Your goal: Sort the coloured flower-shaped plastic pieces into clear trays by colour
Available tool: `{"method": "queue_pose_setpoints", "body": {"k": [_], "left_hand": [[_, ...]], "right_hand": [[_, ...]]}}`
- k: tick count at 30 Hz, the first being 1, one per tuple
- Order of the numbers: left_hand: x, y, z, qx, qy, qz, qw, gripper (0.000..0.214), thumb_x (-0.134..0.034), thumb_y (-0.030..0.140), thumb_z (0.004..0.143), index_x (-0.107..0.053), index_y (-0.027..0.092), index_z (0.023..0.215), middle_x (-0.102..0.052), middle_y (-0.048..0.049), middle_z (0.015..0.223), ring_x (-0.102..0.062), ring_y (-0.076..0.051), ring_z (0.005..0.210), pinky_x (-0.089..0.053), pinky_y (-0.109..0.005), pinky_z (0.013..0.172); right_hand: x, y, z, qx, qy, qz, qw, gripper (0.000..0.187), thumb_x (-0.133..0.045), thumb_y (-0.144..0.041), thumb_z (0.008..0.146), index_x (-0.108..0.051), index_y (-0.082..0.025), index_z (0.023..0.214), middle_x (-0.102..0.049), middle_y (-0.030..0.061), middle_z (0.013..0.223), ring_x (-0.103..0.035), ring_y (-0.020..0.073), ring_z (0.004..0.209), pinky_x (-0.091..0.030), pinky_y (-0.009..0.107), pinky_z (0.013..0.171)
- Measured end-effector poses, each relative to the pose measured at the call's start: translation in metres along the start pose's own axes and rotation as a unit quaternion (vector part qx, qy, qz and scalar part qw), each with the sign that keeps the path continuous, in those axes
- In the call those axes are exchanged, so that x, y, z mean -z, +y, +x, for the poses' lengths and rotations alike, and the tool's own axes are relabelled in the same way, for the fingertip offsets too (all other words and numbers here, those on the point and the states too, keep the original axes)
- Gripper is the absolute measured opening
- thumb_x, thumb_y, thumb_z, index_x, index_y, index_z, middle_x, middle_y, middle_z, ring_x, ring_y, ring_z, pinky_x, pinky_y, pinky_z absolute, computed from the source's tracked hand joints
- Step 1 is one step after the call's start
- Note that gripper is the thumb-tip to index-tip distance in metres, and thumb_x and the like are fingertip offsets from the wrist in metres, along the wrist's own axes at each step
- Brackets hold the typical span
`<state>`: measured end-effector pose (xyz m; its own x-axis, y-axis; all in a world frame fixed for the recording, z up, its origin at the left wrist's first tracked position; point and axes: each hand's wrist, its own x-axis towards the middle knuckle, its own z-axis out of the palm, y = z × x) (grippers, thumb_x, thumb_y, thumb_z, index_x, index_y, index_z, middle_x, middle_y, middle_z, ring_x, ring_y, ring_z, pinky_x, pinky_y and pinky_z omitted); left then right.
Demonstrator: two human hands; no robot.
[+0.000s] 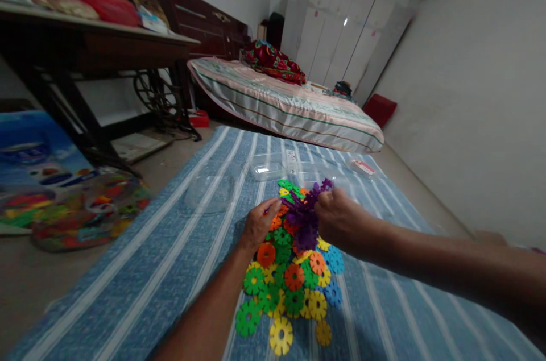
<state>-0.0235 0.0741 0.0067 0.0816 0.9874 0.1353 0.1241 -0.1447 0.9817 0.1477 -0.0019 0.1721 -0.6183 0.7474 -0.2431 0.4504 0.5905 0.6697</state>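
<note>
Between my two hands is a cluster of purple notched discs, joined into one spiky piece above a pile of loose discs. My right hand is closed with its fingers curled on the right side of this purple cluster. On the other side, my left hand has thumb and fingers pinched at the cluster's left edge. Below them lie loose notched discs in green, yellow, orange and blue. The exact contact of the fingertips is partly hidden.
The discs lie on a blue striped cloth. Behind them stand clear plastic containers and a small red-and-white box. A clear round lid or tray is at left. Beyond are a bed and a sewing-machine table.
</note>
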Motion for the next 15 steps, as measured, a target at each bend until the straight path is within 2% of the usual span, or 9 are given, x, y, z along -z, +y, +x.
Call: {"method": "queue_pose_setpoints", "body": {"k": [5, 8, 10, 15], "left_hand": [[0.002, 0.001, 0.0, 0.004, 0.012, -0.023, 1.0, 0.059, -0.056, 0.065, 0.078, -0.073, 0.017, 0.108, -0.073, -0.0054, 0.116, -0.063, -0.028, 0.116, -0.043, -0.04, 0.107], [0.003, 0.002, 0.0, 0.008, 0.008, -0.022, 1.0, 0.063, -0.056, 0.066, 0.078, -0.072, 0.015, 0.111, -0.072, -0.0072, 0.119, -0.062, -0.029, 0.118, -0.041, -0.041, 0.108], [0.003, 0.002, 0.0, 0.009, 0.008, -0.032, 0.999, 0.066, -0.054, 0.068, 0.078, -0.071, 0.013, 0.112, -0.071, -0.0084, 0.12, -0.061, -0.03, 0.119, -0.041, -0.041, 0.108], [0.002, 0.001, 0.0, 0.009, 0.005, -0.026, 1.0, 0.065, -0.054, 0.067, 0.078, -0.071, 0.014, 0.11, -0.071, -0.0069, 0.119, -0.061, -0.029, 0.118, -0.041, -0.04, 0.108]], "right_hand": [[0.012, -0.002, 0.002, -0.001, -0.018, -0.026, 1.0, 0.022, -0.054, -0.017, 0.09, -0.073, -0.017, 0.079, -0.067, 0.0136, 0.086, -0.055, 0.0254, 0.081, -0.041, 0.037, 0.065], [0.016, -0.002, -0.003, 0.001, 0.002, -0.024, 1.0, 0.02, -0.055, -0.017, 0.09, -0.073, -0.019, 0.082, -0.067, 0.0123, 0.086, -0.054, 0.0244, 0.081, -0.04, 0.037, 0.066], [0.013, -0.002, -0.006, 0.0, 0.004, -0.013, 1.0, 0.017, -0.058, -0.017, 0.088, -0.072, -0.02, 0.08, -0.067, 0.0111, 0.083, -0.054, 0.0243, 0.08, -0.039, 0.036, 0.066], [0.0, 0.003, -0.012, -0.018, -0.043, 0.01, 0.999, 0.016, -0.063, -0.016, 0.085, -0.069, -0.019, 0.071, -0.065, 0.0091, 0.075, -0.055, 0.0241, 0.08, -0.037, 0.035, 0.066]]}}
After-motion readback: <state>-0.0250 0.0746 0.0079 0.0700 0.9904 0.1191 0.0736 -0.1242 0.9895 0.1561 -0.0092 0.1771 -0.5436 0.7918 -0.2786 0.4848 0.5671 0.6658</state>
